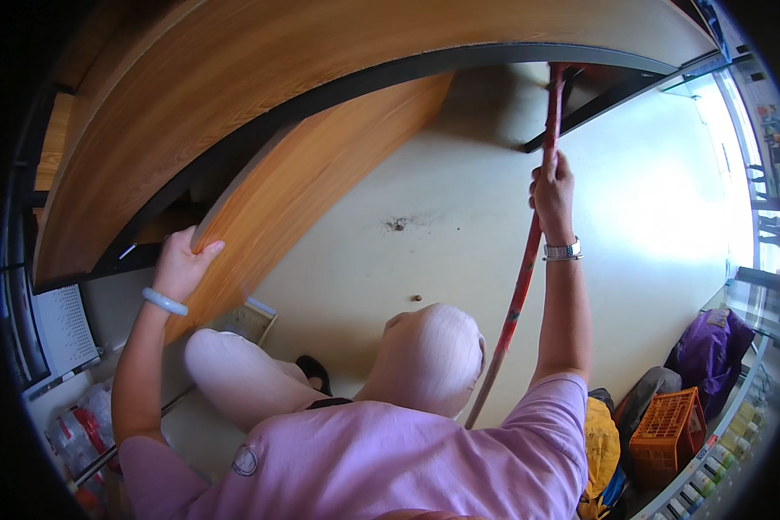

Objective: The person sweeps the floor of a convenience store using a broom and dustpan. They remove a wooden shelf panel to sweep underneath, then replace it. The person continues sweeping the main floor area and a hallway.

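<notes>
- The right hand (553, 192) is wrapped tight round a long red pole (523, 277), gripping it in its far part.
- The pole runs from beside the person's right knee, near, out across the pale floor (459, 173) to the far side, where its tip goes under the counter (260, 78) into shadow; what is on that end cannot be made out.
- The left hand (182, 260) is clamped on the near edge of the wooden side panel (321, 173), fingers curled over the top and thumb behind.
- The two hands are well apart, one at each side of the bent knees.
- Judged by its look, the pole is stiff, slim and light. Its smooth finish could slip in a loose grip, so a full-fist hold is the surest.
- The low counter edge and the dark frame bar (581, 113) beside the far tip leave little room for raising the pole.
- To the right the floor lies open up to the orange crate (665, 425) and purple bag (711, 351).
- A speck of dirt (397, 224) lies on the floor, left of the pole.
</notes>
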A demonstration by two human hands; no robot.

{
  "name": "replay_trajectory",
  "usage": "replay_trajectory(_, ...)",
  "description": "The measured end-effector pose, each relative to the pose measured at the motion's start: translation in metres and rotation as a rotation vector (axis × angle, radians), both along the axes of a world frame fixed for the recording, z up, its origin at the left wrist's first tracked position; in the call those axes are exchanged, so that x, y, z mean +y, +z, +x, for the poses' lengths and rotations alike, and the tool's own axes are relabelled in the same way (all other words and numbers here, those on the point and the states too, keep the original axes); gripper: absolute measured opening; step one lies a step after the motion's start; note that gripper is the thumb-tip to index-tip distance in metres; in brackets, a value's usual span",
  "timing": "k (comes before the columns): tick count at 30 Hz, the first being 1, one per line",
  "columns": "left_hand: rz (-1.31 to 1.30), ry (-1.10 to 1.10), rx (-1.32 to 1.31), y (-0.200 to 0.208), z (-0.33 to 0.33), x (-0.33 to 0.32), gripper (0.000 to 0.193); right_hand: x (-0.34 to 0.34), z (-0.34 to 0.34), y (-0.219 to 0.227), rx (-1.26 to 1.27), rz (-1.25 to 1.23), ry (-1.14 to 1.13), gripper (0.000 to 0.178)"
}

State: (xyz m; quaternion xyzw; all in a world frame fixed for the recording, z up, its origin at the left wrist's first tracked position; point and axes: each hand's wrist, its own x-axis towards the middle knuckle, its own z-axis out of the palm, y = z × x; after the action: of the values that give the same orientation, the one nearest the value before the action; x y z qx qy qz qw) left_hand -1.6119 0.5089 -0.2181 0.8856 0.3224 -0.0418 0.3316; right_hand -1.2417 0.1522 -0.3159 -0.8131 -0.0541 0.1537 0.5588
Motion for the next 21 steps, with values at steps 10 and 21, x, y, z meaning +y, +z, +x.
replay_trajectory(10, -0.01, -0.023, -0.016, -0.004, -0.002, 0.014, 0.022, -0.042, -0.097, -0.011, 0.757, 0.287, -0.015, 0.039)
replay_trajectory(21, 0.008, -0.025, -0.005, -0.002, -0.004, 0.014, 0.025, -0.039, -0.045, -0.014, 0.709, 0.649, 0.047, 0.039)
